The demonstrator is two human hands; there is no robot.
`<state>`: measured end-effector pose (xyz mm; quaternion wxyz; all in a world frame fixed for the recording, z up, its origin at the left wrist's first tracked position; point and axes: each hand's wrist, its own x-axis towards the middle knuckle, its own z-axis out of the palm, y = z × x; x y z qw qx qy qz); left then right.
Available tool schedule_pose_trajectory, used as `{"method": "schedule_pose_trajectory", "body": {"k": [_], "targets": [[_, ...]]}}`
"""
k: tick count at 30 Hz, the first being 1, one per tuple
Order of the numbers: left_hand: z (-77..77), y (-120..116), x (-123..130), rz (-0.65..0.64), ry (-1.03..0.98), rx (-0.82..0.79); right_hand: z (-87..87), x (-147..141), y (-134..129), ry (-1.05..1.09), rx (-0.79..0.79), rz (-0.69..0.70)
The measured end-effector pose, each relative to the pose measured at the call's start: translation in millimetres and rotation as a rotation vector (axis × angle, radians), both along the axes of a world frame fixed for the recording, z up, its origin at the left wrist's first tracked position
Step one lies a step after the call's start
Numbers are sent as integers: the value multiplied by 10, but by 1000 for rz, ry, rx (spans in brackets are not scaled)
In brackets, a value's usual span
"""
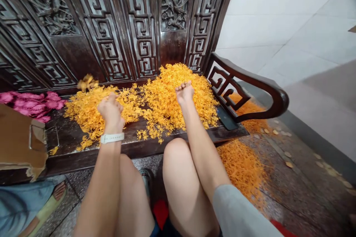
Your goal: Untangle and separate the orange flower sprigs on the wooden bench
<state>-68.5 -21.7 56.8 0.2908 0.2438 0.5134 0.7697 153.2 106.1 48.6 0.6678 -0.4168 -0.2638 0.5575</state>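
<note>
On the dark wooden bench (130, 149), larger yellow flower heap (164, 98) by the carved backrest (174, 46); I see right hand (185, 92) clenched over it. Left hand (111, 110) blurred over smaller yellow flower pile (82, 109), can't tell its grip. Pink flowers (33, 104) and cardboard box (20, 135) further left

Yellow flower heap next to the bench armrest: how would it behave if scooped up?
The yellow heap is probably light for its size, being loosely piled small sprigs. Its spidery pieces may snag and lift in clumps. It likely sheds bits too: strays lie along its front edge on the seat.
</note>
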Motion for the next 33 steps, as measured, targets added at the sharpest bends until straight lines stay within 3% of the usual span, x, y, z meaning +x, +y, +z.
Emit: {"method": "schedule_pose_trajectory", "body": {"k": [2,4,7,9,13,15,19,25,30,33], "targets": [[26,-99,-180,5,-34,31,-96,98,57,-127,-51,-60],[48,-158,-281,-94,-31,24,-190,107,92,-238,-59,-26],[72,-155,-268,-266,-41,10,-216,-7,71,-586,104,-14],[81,-128,-188,-351,-46,-1,-140,-128,-18,-688,241,172],[71,-87,-12,-440,-35,-25,87,-406,-338,-544,300,798],[51,-69,34,-456,-9,-40,165,-521,-485,-549,317,919],[25,-19,24,-407,13,-9,194,-634,-610,-619,418,931],[55,24,98,-351,-134,27,106,-700,-535,-595,607,768],[47,32,260,-356,-336,57,65,-749,-497,-614,536,631],[28,30,306,-373,-403,43,55,-764,-510,-606,505,625]]}}
